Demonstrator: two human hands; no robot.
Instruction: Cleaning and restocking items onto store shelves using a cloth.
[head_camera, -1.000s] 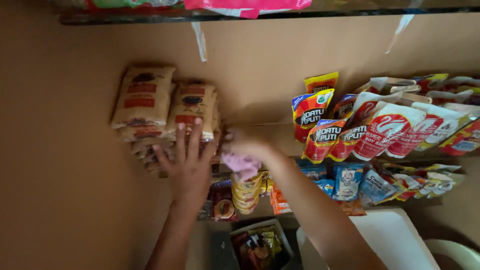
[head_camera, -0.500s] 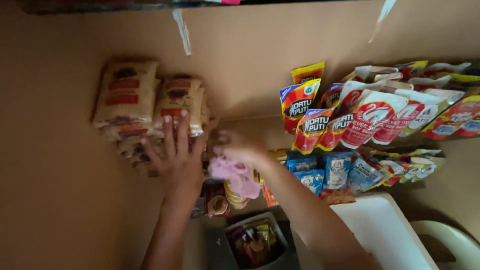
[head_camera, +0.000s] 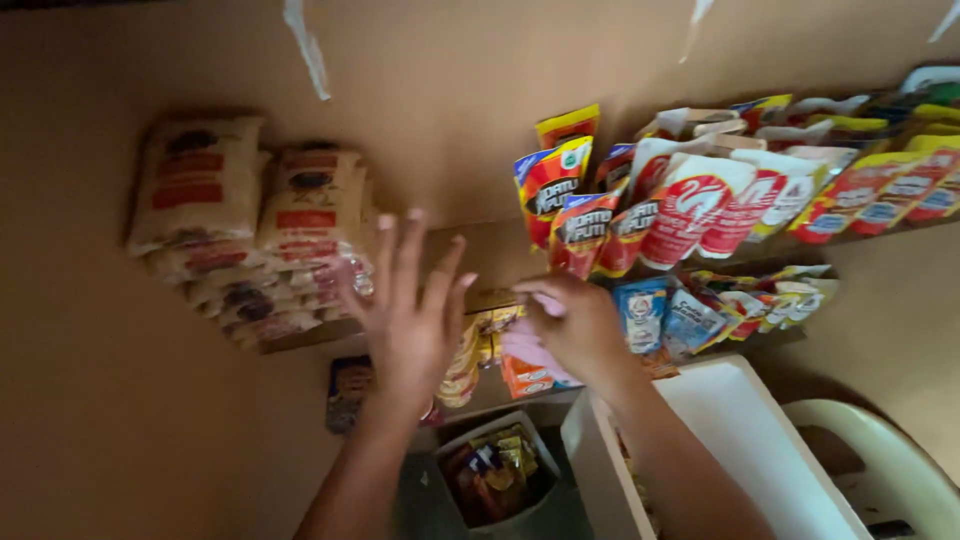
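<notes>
Left hand (head_camera: 410, 310) now lifted clear of the stacked pale bags (head_camera: 245, 225), fingers spread wide, palm toward the wall, holding nothing. A second ago flat against that stack; half a second ago still touching its right edge. Stack left standing on its own on the shelf (head_camera: 300, 338), leaning slightly, tidy enough to need no further pressing by the look of it.

Right hand (head_camera: 575, 330) closed around a pink cloth (head_camera: 530, 350), a fold of it hanging below the knuckles. Held in the same grip as before, only carried a little to the right, now just under the red and white pouches (head_camera: 700, 205) and beside the small blue packets (head_camera: 665, 315).

Below, a white tub (head_camera: 740, 440) and an open box of sweets (head_camera: 495, 475), both untouched. Judging from this, bracing of the bags over, cloth ready for the shelf nearby.
</notes>
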